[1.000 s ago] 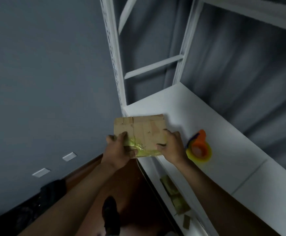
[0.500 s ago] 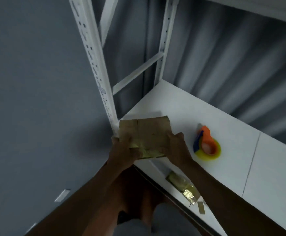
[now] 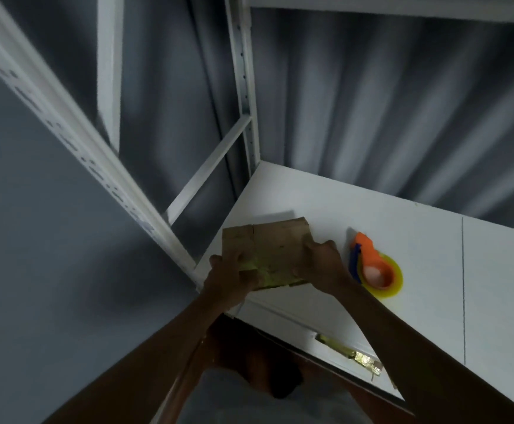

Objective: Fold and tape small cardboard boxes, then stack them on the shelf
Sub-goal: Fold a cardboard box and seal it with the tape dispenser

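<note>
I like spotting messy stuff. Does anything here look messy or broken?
A little. The cardboard box held by the left hand and right hand has wrinkled yellowish tape. Crumpled taped cardboard lies on the lower shelf. Nothing looks spilled.

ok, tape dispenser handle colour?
Orange handle on the tape dispenser, with a yellow tape roll; head view.

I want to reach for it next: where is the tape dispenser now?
In the head view, the tape dispenser lies on the white shelf, just right of the right hand and the cardboard box held by both hands.
</note>
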